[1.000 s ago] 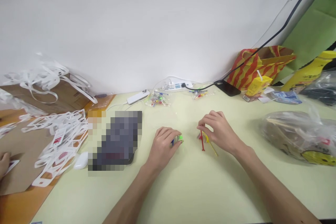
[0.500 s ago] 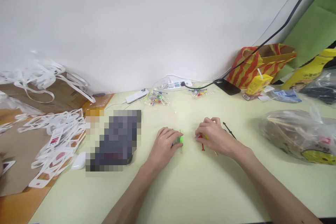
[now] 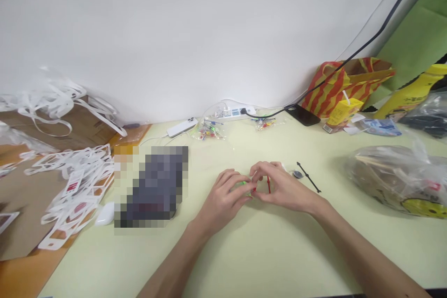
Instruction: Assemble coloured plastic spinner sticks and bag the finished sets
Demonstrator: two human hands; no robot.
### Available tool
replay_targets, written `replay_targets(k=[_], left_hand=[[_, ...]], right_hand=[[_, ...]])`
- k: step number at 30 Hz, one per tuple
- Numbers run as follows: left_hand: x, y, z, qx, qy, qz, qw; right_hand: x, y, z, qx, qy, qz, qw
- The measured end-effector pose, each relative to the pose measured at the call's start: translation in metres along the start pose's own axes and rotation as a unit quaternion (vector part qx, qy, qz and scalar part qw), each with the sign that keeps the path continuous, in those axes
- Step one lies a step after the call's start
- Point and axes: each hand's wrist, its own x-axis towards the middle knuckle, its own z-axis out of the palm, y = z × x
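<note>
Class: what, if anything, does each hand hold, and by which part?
Left hand: a green piece, gripped part hidden. Right hand: at a small red piece; hold unclear.

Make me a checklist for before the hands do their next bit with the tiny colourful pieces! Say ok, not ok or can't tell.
1. Left hand has the green piece: ok, curled fingers hold it.
2. Green piece in plain sight: not ok, fingers cover much of it.
3. Right hand grips firmly: cannot tell; something red shows at its fingertips.
4. Red stick loose from the right hand: cannot tell; it shows between thumb and finger.
5. Black stick out of the way: ok, it's right of the hands.
6. Juice box away from the hands: ok.
</note>
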Motion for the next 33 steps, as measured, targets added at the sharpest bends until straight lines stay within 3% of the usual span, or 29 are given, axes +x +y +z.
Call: replay_targets(k=[5,11,19,24,33], left_hand=[[0.001,0.001,0.001,-0.016,0.032,0.016,0.999],[-0.001,-0.002,0.002,-0.046,0.028,-0.013,0.998],[-0.003,-0.004,0.003,-0.040,0.039,-0.032,0.998],[-0.004,-0.006,0.004,-0.042,0.041,-0.038,0.998],[-0.004,-0.007,0.002,-0.069,0.059,-0.057,0.994]], right_hand=[[-0.002,0.000,-0.003,0.012,-0.016,-0.004,1.000],[-0.003,0.015,-0.017,-0.211,0.052,-0.002,0.976],[-0.003,0.024,0.002,-0.382,0.050,0.011,0.923],[-0.002,0.031,0.006,-0.416,0.056,0.027,0.907],[0.001,0.026,0.005,-0.377,0.038,0.015,0.925]])
